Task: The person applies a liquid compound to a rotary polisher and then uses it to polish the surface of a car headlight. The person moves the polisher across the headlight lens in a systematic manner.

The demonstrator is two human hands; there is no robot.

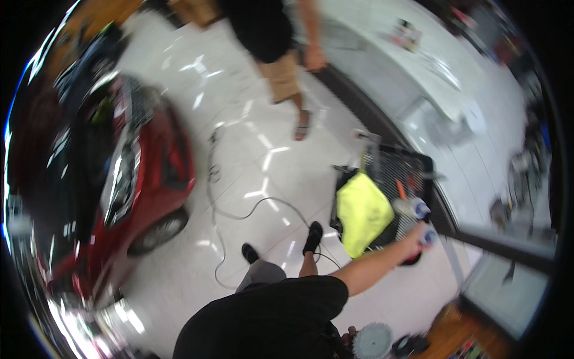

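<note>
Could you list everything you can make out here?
Car: one, red, left.
Cord: at least one, grey, on floor.
Cart: one, black, right.
Cloth: one, yellow, on cart.
Bottles: apparently two, white-and-blue, by cart.
Round pad: one, grey, bottom edge.
Other person: one, black top, upper middle.
Clutter: uncounted, mixed, right edge.
Own torso: one, black shirt, bottom.
Own feet: two, dark, lower middle.
Own right hand: one, bare, at the bottles.

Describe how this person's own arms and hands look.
A short, plain-looking black sleeve covers the top of the right arm, which is otherwise bare. The right hand looks ungloved, though blurred. No cables or markings show on either. The left hand cannot be made out clearly.
</note>
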